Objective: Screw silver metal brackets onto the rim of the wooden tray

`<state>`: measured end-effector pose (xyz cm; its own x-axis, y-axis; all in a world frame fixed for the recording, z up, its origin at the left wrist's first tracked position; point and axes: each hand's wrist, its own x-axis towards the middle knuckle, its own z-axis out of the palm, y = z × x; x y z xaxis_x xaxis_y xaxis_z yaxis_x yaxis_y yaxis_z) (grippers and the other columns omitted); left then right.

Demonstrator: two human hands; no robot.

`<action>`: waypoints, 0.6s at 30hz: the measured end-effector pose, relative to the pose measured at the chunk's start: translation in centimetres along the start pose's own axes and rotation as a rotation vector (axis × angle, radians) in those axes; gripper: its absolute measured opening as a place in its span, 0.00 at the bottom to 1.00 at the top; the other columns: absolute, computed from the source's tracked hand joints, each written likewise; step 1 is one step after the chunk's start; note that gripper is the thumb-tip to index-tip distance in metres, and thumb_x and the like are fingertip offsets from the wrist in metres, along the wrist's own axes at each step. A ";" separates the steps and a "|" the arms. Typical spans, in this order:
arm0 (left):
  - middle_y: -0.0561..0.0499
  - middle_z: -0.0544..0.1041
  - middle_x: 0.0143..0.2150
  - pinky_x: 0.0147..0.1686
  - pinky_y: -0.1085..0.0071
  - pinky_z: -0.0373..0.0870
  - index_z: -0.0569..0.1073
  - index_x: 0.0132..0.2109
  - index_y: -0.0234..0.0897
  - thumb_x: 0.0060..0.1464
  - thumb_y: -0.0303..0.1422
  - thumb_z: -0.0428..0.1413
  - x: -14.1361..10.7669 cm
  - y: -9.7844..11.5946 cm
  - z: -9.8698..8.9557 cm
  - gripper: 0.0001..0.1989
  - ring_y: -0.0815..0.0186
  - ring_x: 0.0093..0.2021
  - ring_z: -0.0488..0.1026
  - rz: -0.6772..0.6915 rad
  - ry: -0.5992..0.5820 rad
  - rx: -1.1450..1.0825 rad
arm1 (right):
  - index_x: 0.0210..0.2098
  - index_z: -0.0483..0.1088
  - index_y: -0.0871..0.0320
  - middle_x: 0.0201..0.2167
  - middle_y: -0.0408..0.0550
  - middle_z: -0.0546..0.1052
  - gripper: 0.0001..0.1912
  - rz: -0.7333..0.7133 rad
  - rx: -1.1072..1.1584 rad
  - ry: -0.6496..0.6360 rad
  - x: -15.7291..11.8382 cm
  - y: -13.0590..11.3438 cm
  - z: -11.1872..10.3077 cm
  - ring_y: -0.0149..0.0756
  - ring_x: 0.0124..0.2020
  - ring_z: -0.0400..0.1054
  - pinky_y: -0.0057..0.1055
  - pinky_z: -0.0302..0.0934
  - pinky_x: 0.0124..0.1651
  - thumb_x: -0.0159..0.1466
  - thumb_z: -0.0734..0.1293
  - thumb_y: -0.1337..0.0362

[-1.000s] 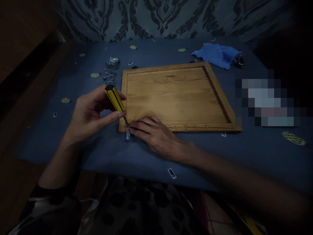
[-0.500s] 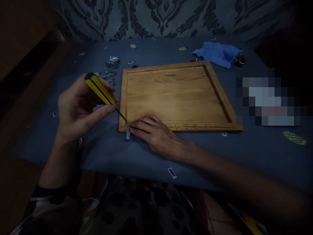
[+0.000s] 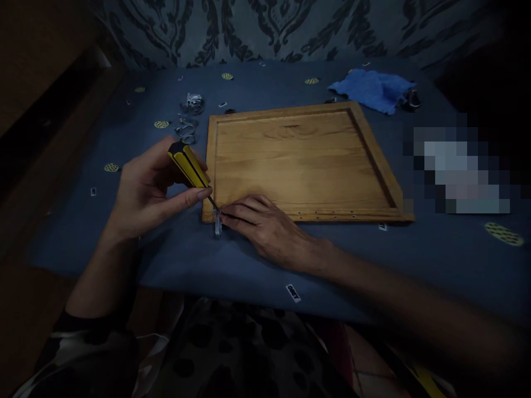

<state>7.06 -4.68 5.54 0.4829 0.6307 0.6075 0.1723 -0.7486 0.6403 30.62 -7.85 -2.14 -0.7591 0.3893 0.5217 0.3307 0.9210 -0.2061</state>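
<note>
My left hand (image 3: 155,185) is closed round a yellow and black screwdriver (image 3: 189,165), tilted with its tip down at a small metal hinge (image 3: 218,225). The hinge sits on the near left corner of a framed wooden panel (image 3: 286,160) and sticks out over its near edge. My right hand (image 3: 265,229) lies over the panel's near edge, its fingertips pressed together at the hinge beside the screwdriver tip. Whatever those fingertips hold is too small to make out. Several small holes show along the near edge, right of my right hand.
Loose metal hinges (image 3: 193,103) and another metal part (image 3: 185,131) lie beyond the panel's left side. A blue cloth (image 3: 373,89) lies at the back right with a dark object beside it. A blurred patch covers the right side. The patterned blue sheet (image 3: 257,282) lies underneath.
My left hand has moved right and slightly down with the screwdriver, which now stands steeper, its tip closer to my right fingertips. My right hand has stayed in place.
</note>
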 end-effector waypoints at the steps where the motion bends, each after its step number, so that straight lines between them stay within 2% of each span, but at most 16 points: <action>1: 0.55 0.77 0.38 0.35 0.75 0.82 0.77 0.47 0.34 0.51 0.29 0.71 0.0 0.0 0.0 0.17 0.71 0.36 0.79 -0.012 -0.007 0.016 | 0.57 0.72 0.68 0.53 0.59 0.79 0.19 -0.001 0.002 0.004 0.0 0.0 0.0 0.45 0.54 0.70 0.44 0.65 0.56 0.72 0.56 0.76; 5: 0.56 0.76 0.38 0.36 0.73 0.83 0.77 0.48 0.36 0.52 0.28 0.70 -0.2 0.2 0.0 0.16 0.70 0.37 0.79 -0.034 -0.020 0.044 | 0.58 0.71 0.69 0.53 0.59 0.79 0.20 0.001 0.000 0.007 0.0 0.0 -0.1 0.45 0.55 0.70 0.44 0.65 0.56 0.72 0.56 0.76; 11: 0.54 0.76 0.40 0.37 0.75 0.82 0.77 0.47 0.35 0.51 0.25 0.70 -0.2 0.2 -0.1 0.16 0.71 0.38 0.79 -0.046 -0.031 0.030 | 0.60 0.70 0.64 0.55 0.58 0.79 0.22 0.029 0.011 -0.047 -0.1 0.1 0.1 0.45 0.57 0.69 0.47 0.64 0.57 0.70 0.56 0.77; 18: 0.53 0.77 0.41 0.37 0.73 0.81 0.78 0.48 0.36 0.52 0.27 0.69 -0.3 0.0 -0.3 0.16 0.69 0.39 0.79 -0.034 -0.052 0.071 | 0.60 0.70 0.66 0.55 0.59 0.79 0.23 0.023 0.017 -0.040 0.0 0.1 0.0 0.45 0.56 0.69 0.47 0.65 0.57 0.69 0.56 0.78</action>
<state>6.63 -4.83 5.50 0.5196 0.6458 0.5595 0.2490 -0.7408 0.6239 30.67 -7.79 -2.14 -0.7733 0.4109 0.4828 0.3394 0.9116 -0.2320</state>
